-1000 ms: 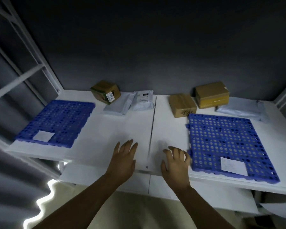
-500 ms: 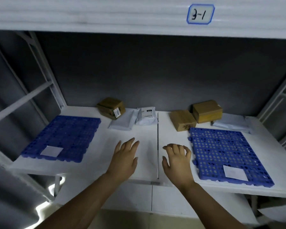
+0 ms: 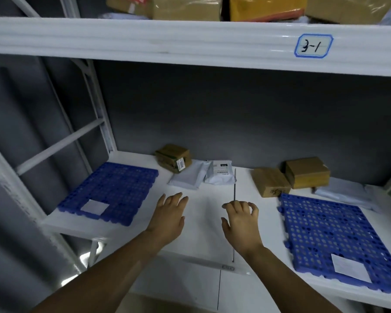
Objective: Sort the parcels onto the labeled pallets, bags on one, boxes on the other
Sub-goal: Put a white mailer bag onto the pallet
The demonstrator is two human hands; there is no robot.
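Blue left pallet and right pallet lie at the frame's sides on a white shelf. Mid-frame sit a stickered box, grey bag, labelled bag, low box, taller box and flat bag. Below them, the left hand hovers with fingers straight and the right hand with fingers loosely curled, neither gripping.

A blue-bordered tag on the upper shelf beam reads "3-1", handwritten. A sticker on the far left box seems to read "1006", turned sideways. Too small or blurred to read: print on the white bag, scrawl on the middle box, the left pallet label and the right pallet label.
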